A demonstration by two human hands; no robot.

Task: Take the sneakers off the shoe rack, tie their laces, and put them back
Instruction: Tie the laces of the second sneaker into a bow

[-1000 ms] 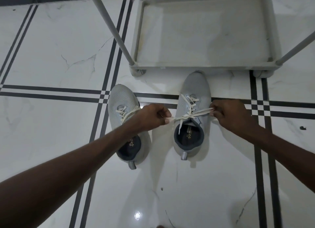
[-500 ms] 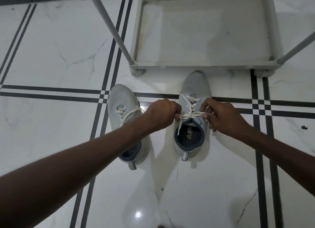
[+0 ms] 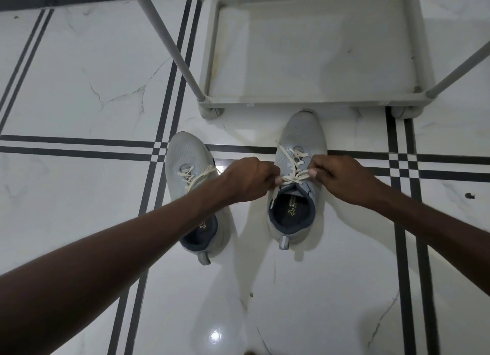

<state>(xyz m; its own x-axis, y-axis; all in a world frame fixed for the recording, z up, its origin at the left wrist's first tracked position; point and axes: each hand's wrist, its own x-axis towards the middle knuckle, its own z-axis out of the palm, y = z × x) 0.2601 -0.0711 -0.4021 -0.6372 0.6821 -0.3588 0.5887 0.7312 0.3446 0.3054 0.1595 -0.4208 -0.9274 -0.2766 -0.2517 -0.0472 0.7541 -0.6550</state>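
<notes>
Two light grey sneakers with cream laces stand side by side on the tiled floor, toes pointing at the shoe rack (image 3: pixel 291 100). The left sneaker (image 3: pixel 185 155) has loose laces and my left forearm crosses over its heel. At the right sneaker (image 3: pixel 302 131), my left hand (image 3: pixel 249 179) and my right hand (image 3: pixel 342 177) each pinch a part of the lace (image 3: pixel 293 178) at the top eyelets, close together on either side of the tongue. One free lace end hangs down over the shoe's opening.
The rack's bottom shelf is bare, with grey slanted poles (image 3: pixel 169 46) rising at its front corners. White glossy tiles with black stripe borders (image 3: pixel 79 145) surround the shoes. A small dark speck (image 3: pixel 469 195) lies at the right.
A second ago my hands were spread apart, pulling the lace taut across the right sneaker. They have since come together over the top eyelets, still holding the lace.
</notes>
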